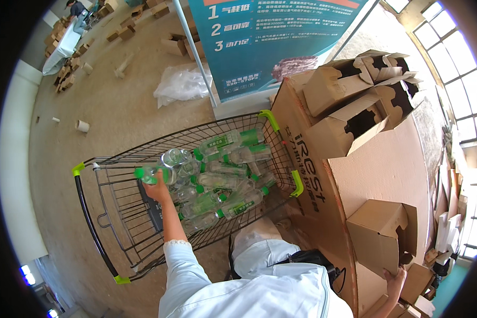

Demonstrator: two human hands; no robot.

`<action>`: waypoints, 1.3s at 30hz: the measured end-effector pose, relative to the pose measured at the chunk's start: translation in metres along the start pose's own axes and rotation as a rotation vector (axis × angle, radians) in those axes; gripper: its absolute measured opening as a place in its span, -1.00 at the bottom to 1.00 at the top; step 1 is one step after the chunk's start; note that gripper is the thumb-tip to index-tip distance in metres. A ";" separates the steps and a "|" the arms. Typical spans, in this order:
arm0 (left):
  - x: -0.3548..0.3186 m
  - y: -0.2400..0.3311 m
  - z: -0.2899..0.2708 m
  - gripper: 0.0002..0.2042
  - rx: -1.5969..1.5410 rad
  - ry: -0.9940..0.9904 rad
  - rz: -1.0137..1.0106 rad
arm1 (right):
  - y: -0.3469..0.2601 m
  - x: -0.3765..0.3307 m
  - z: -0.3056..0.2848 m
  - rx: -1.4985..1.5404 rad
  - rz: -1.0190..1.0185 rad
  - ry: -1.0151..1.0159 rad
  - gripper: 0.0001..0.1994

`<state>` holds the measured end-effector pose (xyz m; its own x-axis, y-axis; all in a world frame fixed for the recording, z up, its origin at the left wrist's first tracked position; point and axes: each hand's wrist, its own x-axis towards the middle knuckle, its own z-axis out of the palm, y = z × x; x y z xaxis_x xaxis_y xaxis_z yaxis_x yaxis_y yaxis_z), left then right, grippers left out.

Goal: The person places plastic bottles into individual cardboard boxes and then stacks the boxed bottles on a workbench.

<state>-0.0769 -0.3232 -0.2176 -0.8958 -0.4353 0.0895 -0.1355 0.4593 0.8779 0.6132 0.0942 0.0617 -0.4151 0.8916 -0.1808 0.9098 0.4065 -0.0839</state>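
Observation:
My left hand (156, 188) is closed round a clear plastic bottle with a green cap (147, 175), held above the left part of a wire shopping cart (116, 204). Several more clear bottles (220, 181) with green caps and labels lie heaped in the cart's right half. To the right, my right hand (395, 281) pinches the lower edge of an open brown cardboard box (376, 233), with cut-out flaps facing right. That box rests on a large cardboard-sided block (344, 183); its inside is mostly hidden from me.
Several open cardboard boxes (350, 103) stand grouped at the block's far end. A blue-green banner stand (270, 47) rises behind the cart, beside a crumpled plastic sheet (183, 84) on the floor. Far left, a person (79, 16) is near scattered cartons (63, 74).

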 end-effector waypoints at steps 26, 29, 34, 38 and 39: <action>-0.530 0.471 0.034 -0.31 -0.757 -2.101 1.001 | -0.038 -0.015 -0.003 0.216 -0.232 0.470 -0.78; -0.575 0.471 0.027 -0.31 -0.121 -2.360 1.394 | -0.031 -0.020 0.007 0.278 -0.244 0.534 -0.79; -0.610 0.432 0.055 -0.32 0.614 -2.366 1.924 | -0.029 -0.020 0.020 0.317 -0.293 0.587 -0.83; -0.642 0.380 0.087 -0.30 1.106 -2.189 2.227 | -0.025 -0.013 0.022 0.338 -0.324 0.599 -0.85; -0.647 0.375 0.091 -0.30 1.180 -2.128 2.321 | -0.023 -0.012 0.022 0.343 -0.328 0.591 -0.85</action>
<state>0.4140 0.2010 0.0110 0.5921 0.3112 -0.7433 0.6805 -0.6872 0.2544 0.5971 0.0691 0.0439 -0.5069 0.7335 0.4529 0.6485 0.6706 -0.3603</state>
